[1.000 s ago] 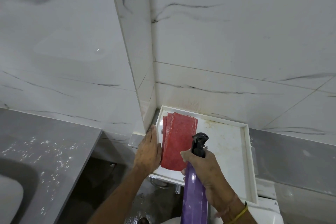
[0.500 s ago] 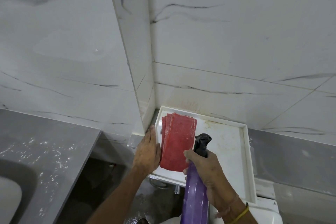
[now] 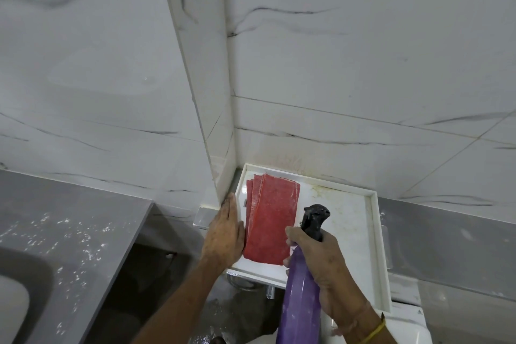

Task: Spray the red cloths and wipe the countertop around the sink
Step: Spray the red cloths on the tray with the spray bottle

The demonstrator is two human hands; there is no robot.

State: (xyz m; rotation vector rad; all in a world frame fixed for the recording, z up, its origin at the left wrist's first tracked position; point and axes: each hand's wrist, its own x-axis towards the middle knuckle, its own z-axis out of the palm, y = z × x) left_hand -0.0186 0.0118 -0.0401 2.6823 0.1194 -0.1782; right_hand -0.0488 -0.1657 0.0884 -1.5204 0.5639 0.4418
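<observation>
Taking the white tray (image 3: 372,234) as landmark, its right half lies bare and open from above, while its left half is covered by the fanned red cloths (image 3: 272,218). The left hand (image 3: 224,234) lies flat along the tray's left rim, and the right hand (image 3: 325,265) with the purple spray bottle (image 3: 300,296) stands over its near edge, so both those sides are blocked. Marble walls (image 3: 349,64) close in behind the tray and at its left corner; well left of it, across a dark gap, the grey countertop (image 3: 72,232) is open.
</observation>
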